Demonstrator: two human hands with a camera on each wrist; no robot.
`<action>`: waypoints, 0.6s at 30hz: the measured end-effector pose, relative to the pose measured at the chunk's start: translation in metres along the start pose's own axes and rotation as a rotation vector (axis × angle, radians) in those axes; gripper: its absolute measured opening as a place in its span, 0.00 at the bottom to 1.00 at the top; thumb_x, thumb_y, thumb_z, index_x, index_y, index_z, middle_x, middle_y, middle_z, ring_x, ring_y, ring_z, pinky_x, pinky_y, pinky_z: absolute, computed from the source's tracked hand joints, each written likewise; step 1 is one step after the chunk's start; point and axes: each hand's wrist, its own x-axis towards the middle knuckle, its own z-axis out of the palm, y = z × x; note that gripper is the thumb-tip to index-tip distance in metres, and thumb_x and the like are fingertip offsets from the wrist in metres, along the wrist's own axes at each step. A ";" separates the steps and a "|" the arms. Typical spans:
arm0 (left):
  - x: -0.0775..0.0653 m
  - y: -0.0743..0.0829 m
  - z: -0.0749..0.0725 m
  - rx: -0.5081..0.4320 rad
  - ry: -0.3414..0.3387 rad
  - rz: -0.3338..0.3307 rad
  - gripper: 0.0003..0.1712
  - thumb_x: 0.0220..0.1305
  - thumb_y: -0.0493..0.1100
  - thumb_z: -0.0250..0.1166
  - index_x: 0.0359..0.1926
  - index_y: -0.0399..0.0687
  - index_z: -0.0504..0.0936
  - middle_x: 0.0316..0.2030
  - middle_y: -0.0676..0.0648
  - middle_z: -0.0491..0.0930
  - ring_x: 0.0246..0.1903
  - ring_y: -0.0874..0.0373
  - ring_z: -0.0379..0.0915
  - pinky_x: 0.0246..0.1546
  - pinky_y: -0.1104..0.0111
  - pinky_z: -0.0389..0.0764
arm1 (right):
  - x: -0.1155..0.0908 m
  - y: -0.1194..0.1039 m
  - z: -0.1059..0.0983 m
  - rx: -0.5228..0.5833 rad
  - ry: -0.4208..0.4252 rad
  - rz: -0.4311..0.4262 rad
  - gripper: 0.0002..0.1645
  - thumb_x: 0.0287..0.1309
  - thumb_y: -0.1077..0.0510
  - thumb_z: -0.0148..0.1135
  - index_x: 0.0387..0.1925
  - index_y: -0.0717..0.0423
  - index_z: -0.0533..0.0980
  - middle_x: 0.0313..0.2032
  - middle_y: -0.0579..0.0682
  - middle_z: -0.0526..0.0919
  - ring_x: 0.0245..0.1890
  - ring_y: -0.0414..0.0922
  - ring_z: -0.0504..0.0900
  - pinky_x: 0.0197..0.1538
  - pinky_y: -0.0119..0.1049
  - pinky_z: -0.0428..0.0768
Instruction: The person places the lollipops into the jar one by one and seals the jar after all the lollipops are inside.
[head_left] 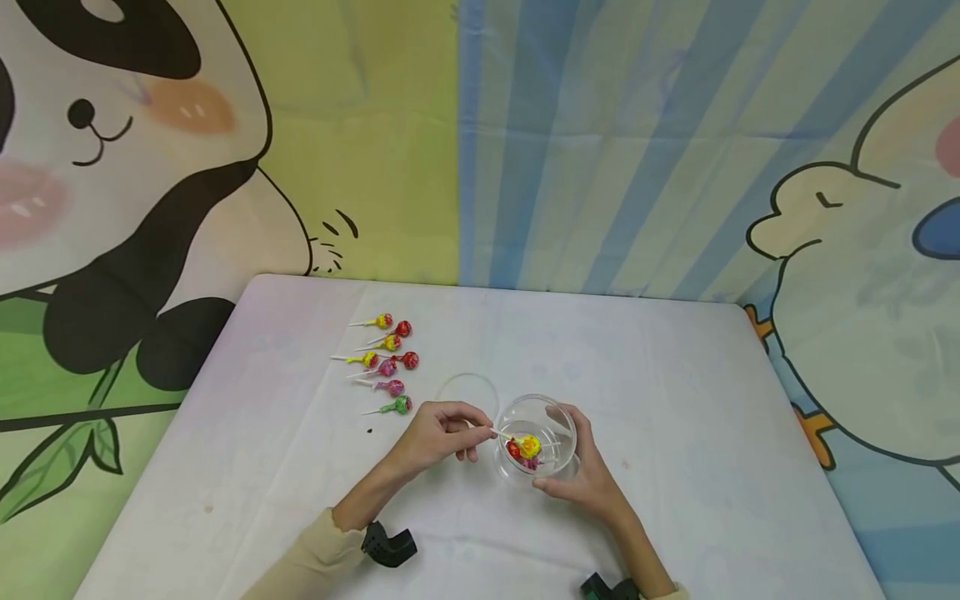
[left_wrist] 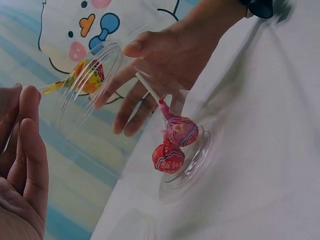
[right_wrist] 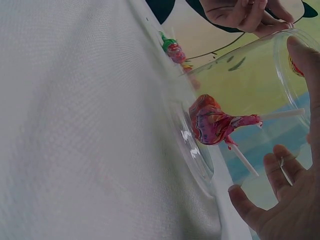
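Observation:
My left hand (head_left: 444, 431) pinches the white stick of a yellow lollipop (head_left: 529, 446) between thumb and fingertips. The candy end is at the mouth of a clear plastic jar (head_left: 567, 414), head inward. Around the right side of that jar curves my right hand (head_left: 592, 477), thumb near the rim and fingers along the far wall. The jar stands upright on the table. Inside, at its bottom, lie a red lollipop (left_wrist: 168, 158) and a pink lollipop (left_wrist: 182, 131), their sticks pointing up.
Several wrapped lollipops (head_left: 387, 367) lie in a loose column left of the jar, sticks pointing left. A clear round lid (head_left: 468, 375) lies flat behind my left hand. The white-clothed table (head_left: 712, 433) meets a cartoon-printed curtain (head_left: 600, 150) at the back.

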 end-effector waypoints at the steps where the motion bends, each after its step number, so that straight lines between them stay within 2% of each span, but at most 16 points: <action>1: 0.000 0.000 0.001 -0.005 -0.002 0.002 0.09 0.62 0.38 0.66 0.42 0.37 0.83 0.32 0.32 0.82 0.19 0.54 0.78 0.23 0.72 0.79 | 0.000 0.000 0.000 0.000 0.000 0.003 0.63 0.34 0.61 0.79 0.70 0.47 0.52 0.67 0.56 0.67 0.66 0.60 0.65 0.66 0.70 0.57; 4: 0.002 0.001 0.003 -0.009 -0.005 -0.003 0.09 0.62 0.39 0.66 0.42 0.38 0.83 0.35 0.29 0.81 0.20 0.60 0.79 0.24 0.72 0.80 | 0.000 0.000 0.000 0.004 -0.002 0.002 0.64 0.34 0.60 0.80 0.70 0.47 0.52 0.67 0.55 0.67 0.66 0.59 0.66 0.67 0.69 0.56; 9: 0.008 0.006 0.007 0.051 -0.011 -0.020 0.10 0.62 0.42 0.67 0.42 0.43 0.85 0.36 0.37 0.84 0.20 0.56 0.79 0.25 0.72 0.80 | 0.000 0.000 -0.001 0.015 -0.008 -0.015 0.63 0.35 0.59 0.79 0.70 0.48 0.51 0.67 0.57 0.66 0.66 0.60 0.65 0.67 0.70 0.55; 11: 0.011 0.008 0.009 0.076 -0.019 -0.007 0.09 0.62 0.42 0.67 0.42 0.43 0.85 0.36 0.39 0.85 0.20 0.55 0.80 0.25 0.71 0.80 | 0.000 0.000 -0.001 0.009 -0.010 -0.014 0.63 0.35 0.59 0.79 0.70 0.48 0.51 0.67 0.57 0.66 0.66 0.60 0.65 0.70 0.61 0.58; 13: 0.014 0.010 0.011 0.084 -0.032 0.017 0.09 0.62 0.41 0.67 0.42 0.42 0.85 0.35 0.36 0.84 0.19 0.57 0.79 0.25 0.71 0.80 | 0.000 0.000 -0.001 0.003 -0.010 -0.011 0.64 0.35 0.58 0.80 0.71 0.48 0.51 0.67 0.57 0.66 0.66 0.59 0.65 0.72 0.50 0.61; 14: 0.016 0.011 0.013 0.088 -0.037 0.028 0.09 0.62 0.40 0.67 0.42 0.42 0.85 0.34 0.36 0.84 0.19 0.60 0.79 0.25 0.71 0.80 | 0.000 0.000 -0.001 0.000 -0.010 -0.011 0.64 0.35 0.59 0.80 0.71 0.49 0.51 0.67 0.57 0.66 0.66 0.59 0.66 0.71 0.48 0.61; 16: 0.018 0.011 0.016 0.087 -0.050 0.048 0.09 0.62 0.39 0.66 0.42 0.41 0.85 0.32 0.33 0.83 0.19 0.62 0.78 0.24 0.72 0.80 | 0.000 0.000 -0.001 -0.004 -0.012 -0.014 0.63 0.35 0.59 0.79 0.71 0.49 0.50 0.67 0.58 0.66 0.65 0.59 0.66 0.71 0.48 0.63; 18: 0.021 0.012 0.019 0.081 -0.056 0.057 0.09 0.62 0.39 0.67 0.42 0.41 0.85 0.30 0.32 0.83 0.18 0.65 0.77 0.24 0.73 0.79 | 0.000 0.001 -0.001 0.005 -0.014 -0.022 0.63 0.36 0.60 0.78 0.71 0.50 0.50 0.67 0.60 0.65 0.64 0.60 0.67 0.68 0.58 0.64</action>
